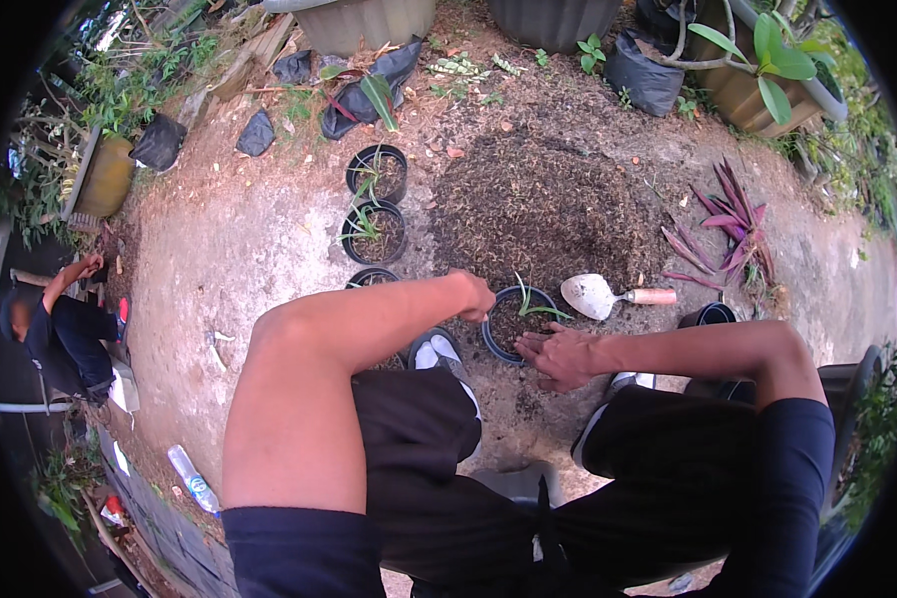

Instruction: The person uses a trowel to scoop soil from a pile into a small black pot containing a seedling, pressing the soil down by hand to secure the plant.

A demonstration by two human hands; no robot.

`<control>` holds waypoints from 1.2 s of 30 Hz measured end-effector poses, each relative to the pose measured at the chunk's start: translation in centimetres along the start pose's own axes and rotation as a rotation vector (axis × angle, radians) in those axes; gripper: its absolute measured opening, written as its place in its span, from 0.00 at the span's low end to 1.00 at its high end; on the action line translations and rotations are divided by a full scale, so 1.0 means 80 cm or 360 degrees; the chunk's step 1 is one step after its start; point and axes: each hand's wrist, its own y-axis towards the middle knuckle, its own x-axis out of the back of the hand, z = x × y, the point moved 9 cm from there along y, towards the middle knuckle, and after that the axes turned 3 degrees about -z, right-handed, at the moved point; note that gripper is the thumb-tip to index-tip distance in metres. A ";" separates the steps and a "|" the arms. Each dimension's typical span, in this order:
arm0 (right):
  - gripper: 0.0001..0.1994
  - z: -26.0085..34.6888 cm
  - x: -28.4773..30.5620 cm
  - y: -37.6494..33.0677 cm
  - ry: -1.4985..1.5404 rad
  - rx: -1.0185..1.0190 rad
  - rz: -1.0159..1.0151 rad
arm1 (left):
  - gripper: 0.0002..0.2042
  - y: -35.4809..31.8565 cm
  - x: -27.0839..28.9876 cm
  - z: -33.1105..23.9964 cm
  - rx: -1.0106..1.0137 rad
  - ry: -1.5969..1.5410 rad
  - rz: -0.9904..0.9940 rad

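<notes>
Pot with seedling: the black pot (489,341), holding soil and a green seedling (528,305), is on the ground between the person's feet. Left hand (474,296): fingers curled, at the pot's left rim; cannot tell whether they pinch anything. Right hand (558,359): fingers extended, slightly spread, over the near-right rim.

Surroundings: trowel (590,296) lying just right of the pot, handle pointing right; soil heap (538,199) directly beyond; purple-leaved plants (740,224) farther right. Three potted seedlings (365,227) in a column to the left.

Obstructions: left forearm partly covers the nearest of these; right forearm overlaps another black pot (710,317). Far left: seated second person (65,334), clear bottle (193,479) nearer.
</notes>
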 end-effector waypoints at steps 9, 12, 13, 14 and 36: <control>0.48 0.016 -0.010 0.001 0.0165 -0.0015 0.0095 | 0.19 -0.014 0.013 -0.016 -0.0051 0.0117 0.0012; 0.50 0.014 -0.010 0.004 0.0209 -0.0033 0.0192 | 0.18 -0.020 0.014 -0.019 -0.0070 0.0134 0.0011; 0.51 0.013 -0.007 0.003 0.0223 -0.0044 0.0223 | 0.18 -0.021 0.015 -0.020 -0.0076 0.0137 0.0014; 0.51 0.010 -0.004 0.001 0.0250 -0.0067 0.0268 | 0.18 -0.021 0.017 -0.021 -0.0071 0.0132 0.0002; 0.52 -0.004 -0.004 -0.017 -0.0474 0.0049 0.0186 | 0.20 0.001 0.005 -0.003 -0.0016 -0.0054 -0.0018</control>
